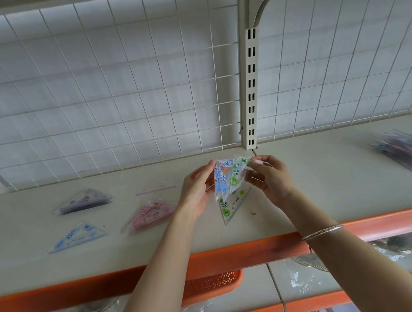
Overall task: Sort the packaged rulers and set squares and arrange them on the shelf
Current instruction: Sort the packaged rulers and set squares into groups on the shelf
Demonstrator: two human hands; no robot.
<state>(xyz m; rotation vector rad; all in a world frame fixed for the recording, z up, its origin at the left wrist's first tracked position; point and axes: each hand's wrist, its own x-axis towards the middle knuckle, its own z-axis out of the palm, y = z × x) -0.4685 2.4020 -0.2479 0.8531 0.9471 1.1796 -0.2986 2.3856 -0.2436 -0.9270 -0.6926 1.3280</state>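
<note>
Two hands are up over the middle of the shelf [329, 167]. The left hand [198, 187] pinches the left edge of one blue pack [219, 180] with thumb and fingers. The right hand [271, 176] pinches the top of one green pack [235, 175]. The two packs touch and fan out between the hands.

Just under them, one green set square [234, 207] lies flat on the shelf. To the left lie three more triangle packs: one purple pack [84, 200] far back, one pink pack [152, 213], and one blue set square [78, 237] nearer. One thin pink ruler [156, 189] lies behind the pink pack. Far right sits one pile of rulers [410, 155], too blurry to count.

The print on the packs is too small to read.
</note>
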